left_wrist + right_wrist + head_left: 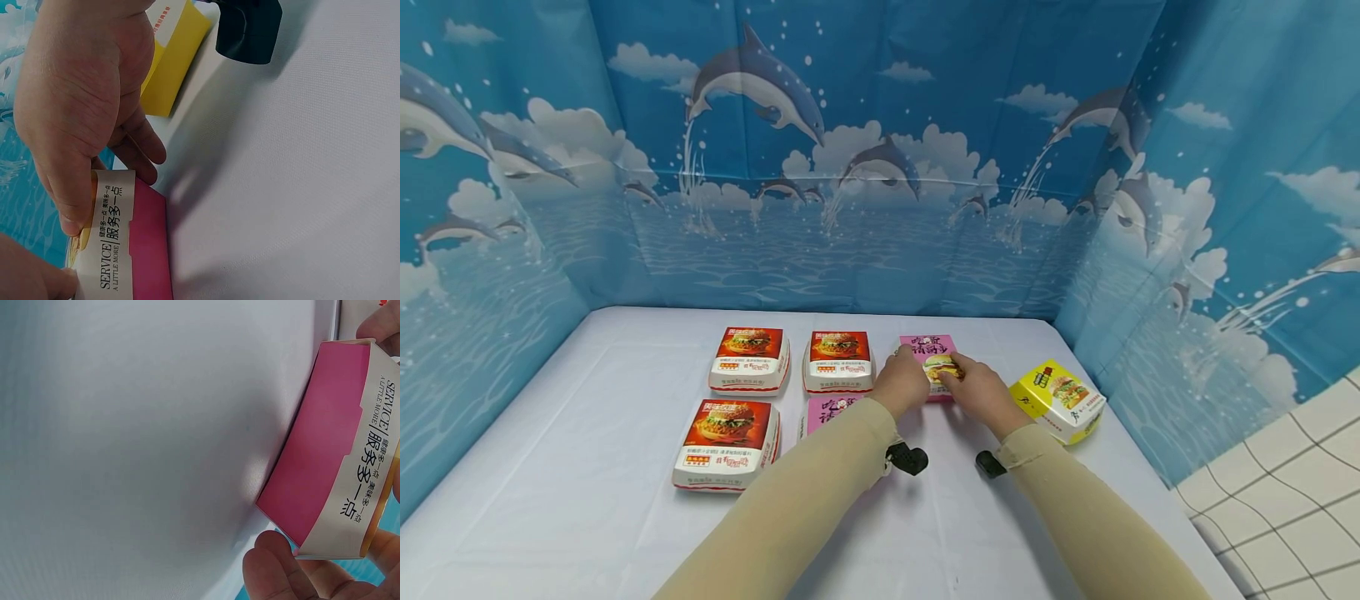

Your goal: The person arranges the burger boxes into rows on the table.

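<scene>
Both hands hold a pink burger box (927, 343) at the back of the table, one at either end. My left hand (901, 381) grips its left end and my right hand (982, 395) its right end, thumb over the top. In the right wrist view, the fingers of the right hand (281, 569) wrap the near corner, and the box's pink side (322, 419) faces the camera close over the cloth. Printed text runs along its white lid edge (115, 244) in the left wrist view.
Three red-and-white burger boxes (750, 360) stand to the left. A second pink box (829, 407) is partly hidden behind the left forearm. A yellow-and-white burger box (1060, 402) sits tilted at right. Dolphin-print curtains (820, 250) border the white table (587, 483).
</scene>
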Tool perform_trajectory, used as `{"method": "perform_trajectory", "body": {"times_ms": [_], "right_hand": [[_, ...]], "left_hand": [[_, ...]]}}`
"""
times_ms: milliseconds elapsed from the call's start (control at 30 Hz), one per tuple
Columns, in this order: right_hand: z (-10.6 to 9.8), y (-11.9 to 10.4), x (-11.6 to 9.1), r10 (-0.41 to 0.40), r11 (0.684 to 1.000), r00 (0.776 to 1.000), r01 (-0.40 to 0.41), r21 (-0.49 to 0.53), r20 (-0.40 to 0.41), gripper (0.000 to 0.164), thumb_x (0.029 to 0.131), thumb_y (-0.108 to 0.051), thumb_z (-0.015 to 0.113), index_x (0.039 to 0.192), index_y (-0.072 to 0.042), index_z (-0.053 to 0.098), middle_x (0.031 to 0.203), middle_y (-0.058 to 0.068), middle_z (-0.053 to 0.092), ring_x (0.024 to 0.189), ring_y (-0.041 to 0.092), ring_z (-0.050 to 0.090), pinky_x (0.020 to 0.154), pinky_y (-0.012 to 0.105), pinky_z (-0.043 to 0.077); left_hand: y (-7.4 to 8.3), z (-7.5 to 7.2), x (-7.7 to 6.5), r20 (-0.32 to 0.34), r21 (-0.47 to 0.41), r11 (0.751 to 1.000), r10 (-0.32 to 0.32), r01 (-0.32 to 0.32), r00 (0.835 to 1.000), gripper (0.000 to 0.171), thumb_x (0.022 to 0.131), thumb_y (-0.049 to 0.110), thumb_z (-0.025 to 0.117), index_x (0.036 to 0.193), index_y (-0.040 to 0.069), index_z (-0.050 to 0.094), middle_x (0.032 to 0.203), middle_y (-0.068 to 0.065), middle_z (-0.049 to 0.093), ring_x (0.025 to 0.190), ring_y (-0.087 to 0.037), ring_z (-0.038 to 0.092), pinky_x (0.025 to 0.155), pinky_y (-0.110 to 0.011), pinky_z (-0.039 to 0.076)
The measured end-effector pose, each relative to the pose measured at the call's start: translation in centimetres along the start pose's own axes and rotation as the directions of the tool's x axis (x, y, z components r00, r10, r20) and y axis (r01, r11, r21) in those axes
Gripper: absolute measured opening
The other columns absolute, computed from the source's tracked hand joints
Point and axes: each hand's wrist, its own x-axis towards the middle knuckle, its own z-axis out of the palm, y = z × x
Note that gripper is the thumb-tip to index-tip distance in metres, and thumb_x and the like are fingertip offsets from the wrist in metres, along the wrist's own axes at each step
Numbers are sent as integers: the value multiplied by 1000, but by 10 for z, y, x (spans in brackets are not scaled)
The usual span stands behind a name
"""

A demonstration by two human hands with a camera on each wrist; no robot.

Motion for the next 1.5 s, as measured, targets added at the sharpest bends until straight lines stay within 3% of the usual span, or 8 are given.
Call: {"method": "perform_trajectory", "body": {"times_ms": [867, 1500], "right_hand": [[1, 1, 1, 17, 1000, 1000, -17, -1, -8, 69, 109, -43, 53, 166, -12, 31, 165, 23, 42, 148, 44, 44, 123, 60, 36], [3, 4, 1, 21, 1000, 999, -21, 1, -33, 69, 108, -46, 56, 166, -15, 33, 165, 21, 43, 149, 45, 43, 122, 60, 37]], "left_hand": [[0, 0, -4, -19, -5, 999, 40, -41, 999, 61, 106, 16, 56, 163, 8, 36, 154, -18, 53, 122, -26, 59, 108, -43, 53], [-2, 0, -3, -12, -33, 999, 34, -35, 999, 60, 106, 14, 55, 163, 9, 36, 152, -18, 55, 115, -25, 60, 102, -42, 55]]}}
